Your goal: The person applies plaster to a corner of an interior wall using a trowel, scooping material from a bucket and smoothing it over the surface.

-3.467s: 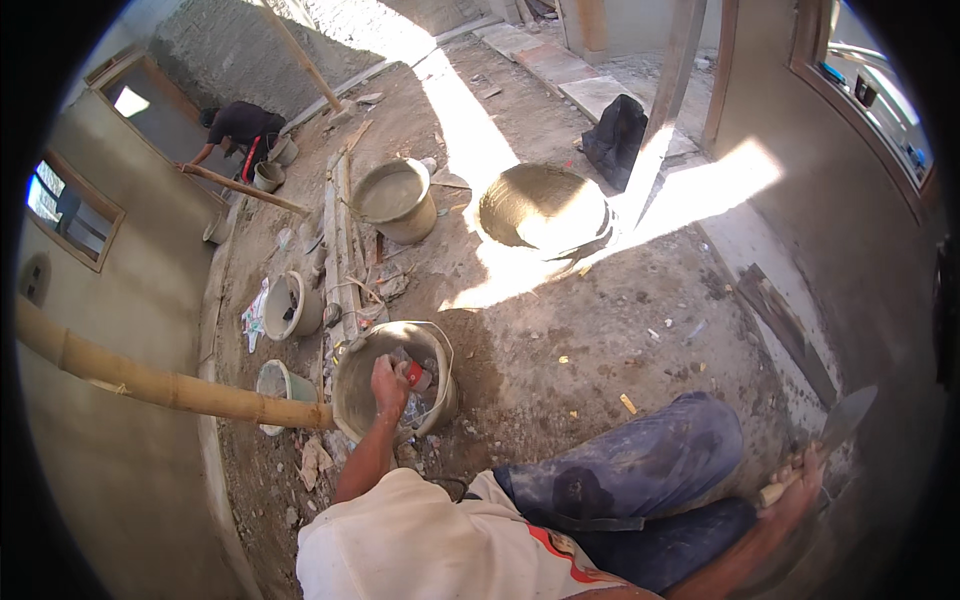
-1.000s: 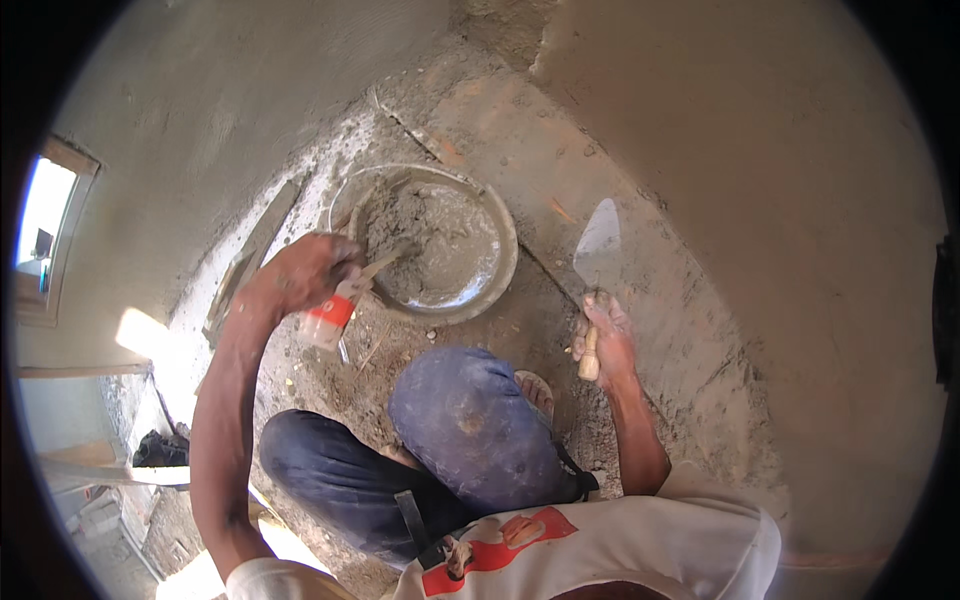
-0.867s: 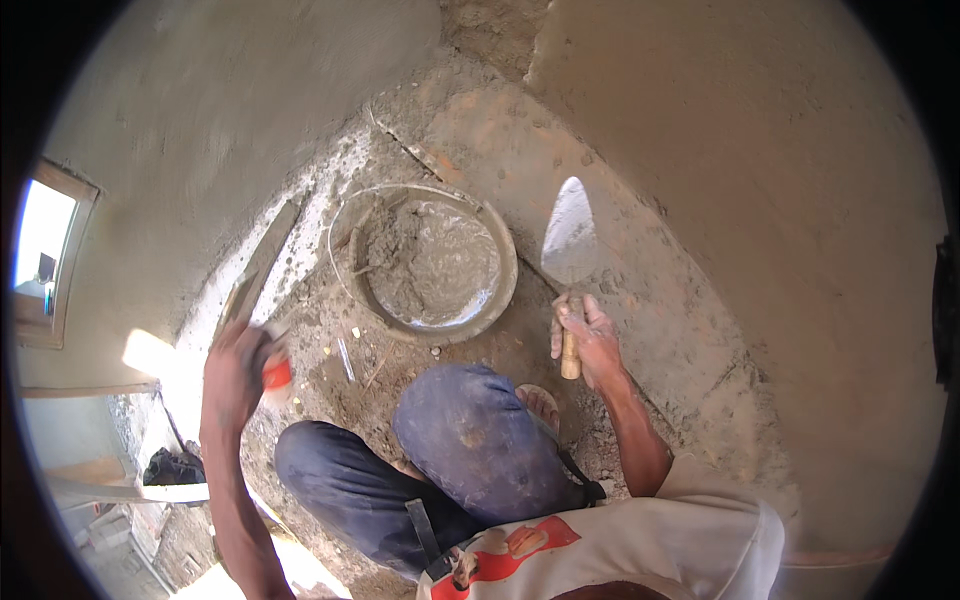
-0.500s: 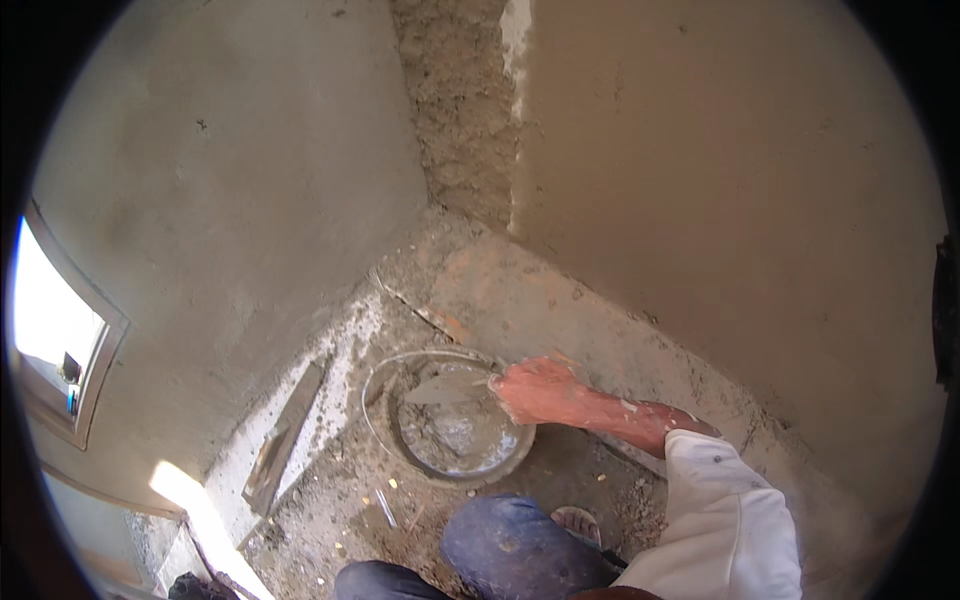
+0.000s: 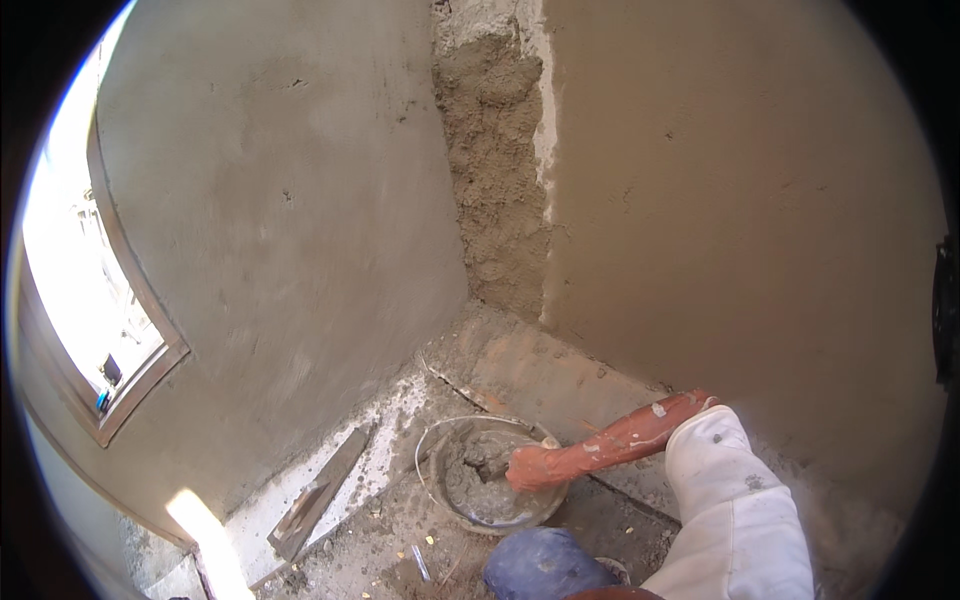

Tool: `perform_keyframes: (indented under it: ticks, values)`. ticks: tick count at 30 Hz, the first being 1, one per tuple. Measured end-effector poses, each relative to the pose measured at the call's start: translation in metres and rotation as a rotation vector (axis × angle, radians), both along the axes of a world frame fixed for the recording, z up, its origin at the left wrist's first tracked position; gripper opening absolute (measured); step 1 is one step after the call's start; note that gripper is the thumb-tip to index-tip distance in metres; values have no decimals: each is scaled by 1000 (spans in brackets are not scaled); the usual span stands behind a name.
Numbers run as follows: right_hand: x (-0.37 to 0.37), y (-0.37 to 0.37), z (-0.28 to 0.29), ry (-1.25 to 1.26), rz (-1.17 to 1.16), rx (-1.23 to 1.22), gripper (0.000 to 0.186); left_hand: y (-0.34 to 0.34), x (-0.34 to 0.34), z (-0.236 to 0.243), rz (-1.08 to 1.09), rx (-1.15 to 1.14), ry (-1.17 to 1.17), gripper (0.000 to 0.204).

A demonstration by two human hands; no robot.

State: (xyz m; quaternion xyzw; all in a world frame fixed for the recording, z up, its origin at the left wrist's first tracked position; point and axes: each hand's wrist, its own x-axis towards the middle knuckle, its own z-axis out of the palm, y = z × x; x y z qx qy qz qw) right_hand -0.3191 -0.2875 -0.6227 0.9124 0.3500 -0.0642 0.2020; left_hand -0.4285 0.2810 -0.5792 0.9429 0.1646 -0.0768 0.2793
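My right hand is closed round the handle of a trowel, over the right side of a round bucket. The trowel's blade is mostly out of sight, sunk in or hidden against the wet grey mortar inside. A dark hollow shows in the mortar just left of my fingers. The bucket's thin wire handle lies up along its far left side. My forearm is spattered with mortar. My left hand is out of the picture.
A wooden float lies on the dusty floor, left of the bucket. Ahead, a rough mortar strip fills the corner between two smoother plastered walls. A wood-framed window is at left. My knee is close to the bucket.
The view has tilted up, so the bucket and floor sit lower. My right hand has turned, and the trowel blade, earlier plainly visible above the mortar, is now down in the bucket.
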Motion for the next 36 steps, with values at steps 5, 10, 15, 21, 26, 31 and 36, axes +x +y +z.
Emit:
perform_keyframes:
  ticks: [5,10,15,21,26,31,36]
  values:
    - [23,-3,80,-79,-17,-41,11,19,-17,19,-54,-24,-35,52]
    - [107,12,25,-197,-114,-173,10,34,-27,65,-252,-88,-137,58]
    - [81,62,-47,-116,113,-381,14,13,8,115,-624,-86,-358,64]
    - [38,21,-28,-70,23,-53,10,-186,122,172,-785,-65,-373,52]
    - [27,-35,54,46,-272,8,13,-267,197,51,-566,-9,-290,49]
    - [27,-60,76,245,-492,-23,17,-299,176,-85,-406,-189,28,39]
    - [14,-69,-1,557,-492,270,20,-309,172,-137,-268,-554,36,36]
